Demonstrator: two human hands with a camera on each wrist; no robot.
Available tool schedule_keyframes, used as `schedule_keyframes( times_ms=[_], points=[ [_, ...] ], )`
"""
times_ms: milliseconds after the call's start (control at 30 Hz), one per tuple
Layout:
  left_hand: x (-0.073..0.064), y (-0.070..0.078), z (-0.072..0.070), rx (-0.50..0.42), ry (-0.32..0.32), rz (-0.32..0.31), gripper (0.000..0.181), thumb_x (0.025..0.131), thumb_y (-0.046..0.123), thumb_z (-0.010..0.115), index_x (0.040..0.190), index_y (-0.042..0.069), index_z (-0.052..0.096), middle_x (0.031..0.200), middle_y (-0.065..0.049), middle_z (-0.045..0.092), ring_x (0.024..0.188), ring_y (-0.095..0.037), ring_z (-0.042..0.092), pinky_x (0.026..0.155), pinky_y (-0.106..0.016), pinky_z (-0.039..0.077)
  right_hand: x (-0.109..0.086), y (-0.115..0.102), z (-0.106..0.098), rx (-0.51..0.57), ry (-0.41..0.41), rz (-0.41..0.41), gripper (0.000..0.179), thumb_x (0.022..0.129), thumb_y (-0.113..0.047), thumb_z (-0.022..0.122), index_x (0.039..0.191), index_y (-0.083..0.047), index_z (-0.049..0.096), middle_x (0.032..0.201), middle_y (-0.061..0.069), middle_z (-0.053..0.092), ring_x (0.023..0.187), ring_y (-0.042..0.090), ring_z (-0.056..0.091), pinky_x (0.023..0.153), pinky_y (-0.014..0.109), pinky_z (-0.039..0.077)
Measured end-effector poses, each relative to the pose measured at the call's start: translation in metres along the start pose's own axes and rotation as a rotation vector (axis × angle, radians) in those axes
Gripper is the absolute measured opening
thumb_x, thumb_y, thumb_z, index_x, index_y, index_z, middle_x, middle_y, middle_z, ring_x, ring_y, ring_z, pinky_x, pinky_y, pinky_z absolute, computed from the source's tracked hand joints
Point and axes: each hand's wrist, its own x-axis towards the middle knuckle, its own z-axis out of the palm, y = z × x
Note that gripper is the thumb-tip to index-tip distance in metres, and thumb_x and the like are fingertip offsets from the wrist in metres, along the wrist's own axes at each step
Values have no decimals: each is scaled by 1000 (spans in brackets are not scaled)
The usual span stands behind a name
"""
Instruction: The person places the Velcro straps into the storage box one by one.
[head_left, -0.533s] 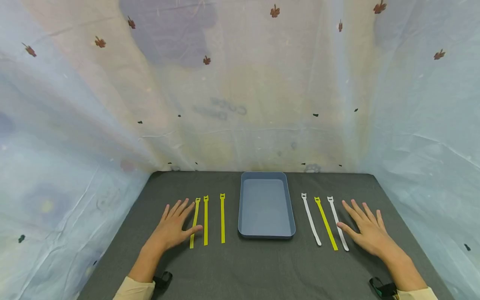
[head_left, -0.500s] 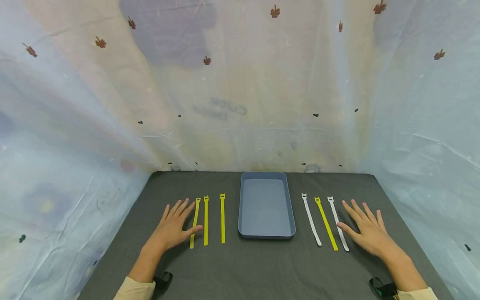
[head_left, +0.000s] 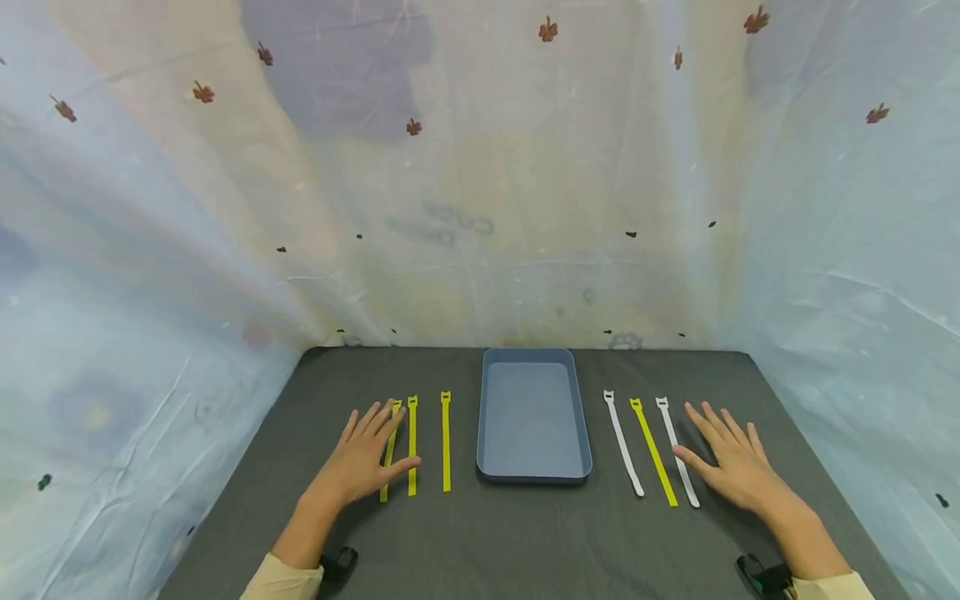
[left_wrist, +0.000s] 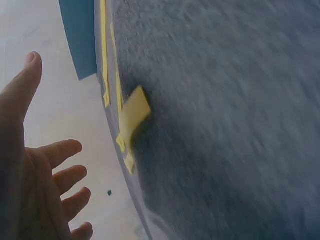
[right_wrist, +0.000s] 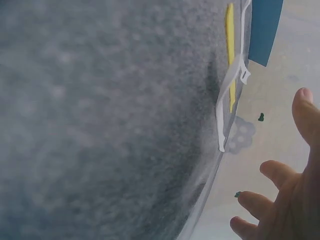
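Observation:
My left hand (head_left: 360, 462) hovers with spread fingers over the leftmost yellow cable strap (head_left: 389, 454), thumb reaching across the second yellow strap (head_left: 412, 437). A third yellow strap (head_left: 446, 450) lies further right. Across the table, my right hand (head_left: 735, 471) is held out with its fingers apart, the thumb tip overlapping the rightmost white strap (head_left: 670, 429) in the head view. Beside that lie a yellow strap (head_left: 655, 452) and another white strap (head_left: 623, 446). Neither hand holds anything. The left wrist view shows a strap end (left_wrist: 134, 112) curling up from the cloth.
Between the two groups of straps sits a shallow blue-grey tray (head_left: 534, 417) with nothing in it. Dark grey cloth (head_left: 525, 542) covers the table. Pale patterned sheeting (head_left: 525, 208) hangs behind and at both sides.
My left hand has shifted slightly right, further over the yellow straps. The right hand stays nearly where it was. The head view has tilted up a little.

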Motion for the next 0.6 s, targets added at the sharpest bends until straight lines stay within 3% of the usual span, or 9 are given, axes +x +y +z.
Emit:
schedule_keyframes(
  times_ms=[133, 300, 600],
  points=[
    [7, 6, 3, 11, -13, 28, 99, 97, 74, 63, 168, 10, 37, 176, -18, 27, 162, -44, 23, 129, -70, 11, 6, 1, 0, 0, -8, 5, 89, 107, -56, 61, 173, -13, 20, 172, 35, 21, 155, 64, 14, 122, 80, -4],
    [16, 17, 6, 0, -46, 65, 99, 98, 75, 61, 169, 11, 35, 176, -17, 26, 163, -42, 21, 130, -68, 10, 15, 3, 2, -9, -19, 9, 91, 106, -56, 63, 170, -4, 25, 167, 40, 27, 152, 64, 22, 120, 82, 9],
    [31, 39, 16, 6, -36, 155, 100, 97, 75, 61, 169, 10, 36, 177, -16, 25, 163, -40, 22, 131, -65, 13, 26, -1, 3, -3, -26, -24, 94, 104, -53, 67, 166, 5, 29, 164, 42, 31, 147, 65, 31, 115, 82, 23]
  ],
)
